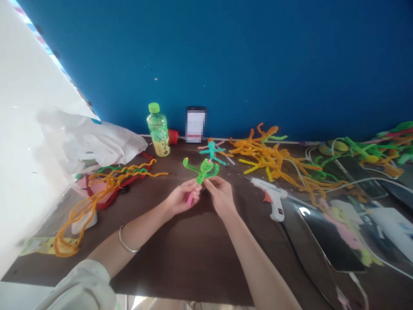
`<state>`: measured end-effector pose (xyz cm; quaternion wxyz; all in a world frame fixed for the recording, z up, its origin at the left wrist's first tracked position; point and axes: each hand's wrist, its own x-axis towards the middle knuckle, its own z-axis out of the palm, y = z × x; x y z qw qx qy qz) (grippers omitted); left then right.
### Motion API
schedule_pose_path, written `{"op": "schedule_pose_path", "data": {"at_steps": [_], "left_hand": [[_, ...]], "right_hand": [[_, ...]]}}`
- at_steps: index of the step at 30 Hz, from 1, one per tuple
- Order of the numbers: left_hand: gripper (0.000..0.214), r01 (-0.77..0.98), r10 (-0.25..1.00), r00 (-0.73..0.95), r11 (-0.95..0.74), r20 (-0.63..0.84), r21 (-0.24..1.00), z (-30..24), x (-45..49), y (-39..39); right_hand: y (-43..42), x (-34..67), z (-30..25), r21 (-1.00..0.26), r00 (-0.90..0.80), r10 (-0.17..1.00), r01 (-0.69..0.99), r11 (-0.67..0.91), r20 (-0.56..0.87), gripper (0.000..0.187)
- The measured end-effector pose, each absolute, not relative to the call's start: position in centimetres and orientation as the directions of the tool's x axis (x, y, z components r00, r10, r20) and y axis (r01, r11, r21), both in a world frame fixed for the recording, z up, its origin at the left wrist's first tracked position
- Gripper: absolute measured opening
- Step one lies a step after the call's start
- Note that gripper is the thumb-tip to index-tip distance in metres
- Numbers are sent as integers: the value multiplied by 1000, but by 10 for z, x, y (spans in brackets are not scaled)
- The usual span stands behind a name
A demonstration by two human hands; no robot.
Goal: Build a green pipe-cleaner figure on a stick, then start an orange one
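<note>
Held up over the dark wooden table (190, 258) is a green pipe-cleaner figure (202, 170) with curled arms. A pink pipe-cleaner stem (190, 198) sticks out below it. My left hand (182, 197) grips the lower part of the figure, with the pink stem running through its fingers. My right hand (221, 196) pinches the figure from the other side, its fingertips against the green body. The two hands nearly touch. A silver bangle (127, 240) circles my left wrist.
Orange and red pipe cleaners (106, 185) lie left, near a white plastic bag (100, 144). Ahead stand a green-capped bottle (158, 129) and a small teal figure (212, 150). Right lie orange pipe-cleaner shapes (264, 157), a white glue gun (272, 196) and cables (335, 185).
</note>
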<state>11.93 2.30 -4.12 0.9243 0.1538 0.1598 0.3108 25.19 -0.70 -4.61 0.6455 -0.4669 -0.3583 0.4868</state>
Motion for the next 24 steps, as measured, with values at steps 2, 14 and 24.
{"op": "schedule_pose_path", "data": {"at_steps": [2,14,24], "left_hand": [[12,-521,605,766,782,-217,341,-39,118,23],[20,-395,781,574,527,-245,752,-44,129,21],[37,-332,923,374,41,92,942,-51,131,16]], "right_hand": [[-7,250,-48,-931,245,969,-355,87,-3,11],[-7,247,-46,-908,312,946,-415,57,-83,19],[-13,244,-41,-970,466,857,198,140,219,18]]}}
